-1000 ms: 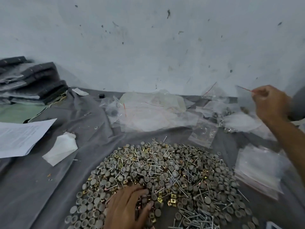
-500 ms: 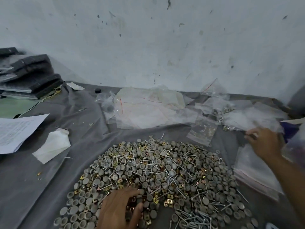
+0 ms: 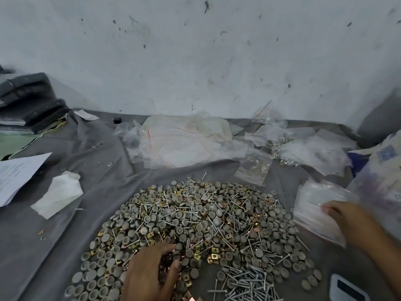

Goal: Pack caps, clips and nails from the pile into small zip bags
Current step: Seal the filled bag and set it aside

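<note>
A wide pile (image 3: 195, 218) of grey round caps, gold square clips and steel nails covers the grey cloth (image 3: 65, 246) in front of me. Loose nails (image 3: 245, 283) gather at its near right edge. My left hand (image 3: 147, 274) lies on the near part of the pile, thumb and fingers curled round a few caps and clips. My right hand (image 3: 345, 216) reaches onto a stack of empty small zip bags (image 3: 314, 200) to the right of the pile, its blurred fingertips touching the top bag. Filled zip bags (image 3: 312, 148) lie further back on the right.
Clear plastic sheets (image 3: 184, 142) lie by the wall, one small zip bag (image 3: 253, 168) in front of them. A white tissue (image 3: 58, 194), a paper sheet (image 3: 17, 172) and dark stacked packs (image 3: 30, 101) sit left. A big plastic bag (image 3: 382, 192) and a white device (image 3: 347, 290) are at right.
My right hand came down from the far bags, where it held a bag by its red strip, to the stack of empty bags. The left hand stayed on the pile.
</note>
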